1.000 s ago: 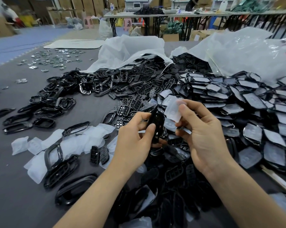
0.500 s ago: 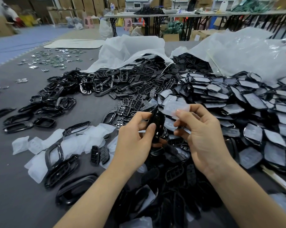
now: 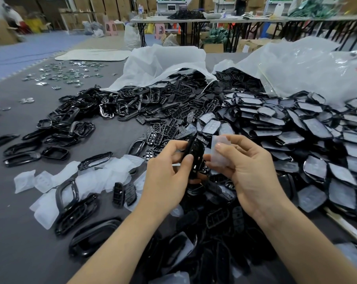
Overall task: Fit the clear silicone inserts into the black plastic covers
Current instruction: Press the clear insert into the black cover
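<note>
Nearest the viewer, a dark heap of black plastic parts (image 3: 214, 242) lies on the grey table covering (image 3: 19, 253), directly below the small black plastic cover with button holes (image 3: 195, 154).

The left hand (image 3: 165, 177) grips that cover, thumb curled over its near face and fingers wrapped behind, so it stands almost upright above the heap. Just to the right of the cover, close to touching its edge, is a clear silicone insert, a soft rectangular pad (image 3: 219, 152). The right hand (image 3: 249, 171) pinches it, thumb on the front and curled fingers behind. The insert is not yet seated in the cover.

Left of the cover and a little nearer, loose clear silicone pads (image 3: 56, 181) are scattered among large black oval frames (image 3: 71, 201).

Right of the cover spreads a wide pile of black covers with clear inserts already fitted (image 3: 296, 130).

Beyond the cover lies a mound of bare black covers and frames (image 3: 167, 103), spilling from a crumpled white plastic bag (image 3: 163, 62). A second, clearer plastic bag (image 3: 296, 64) sits beyond and to the right.

Far beyond and to the left of the cover, small shiny pieces (image 3: 71, 73) dot the covering. Folding tables (image 3: 235, 19) stand at the back.
</note>
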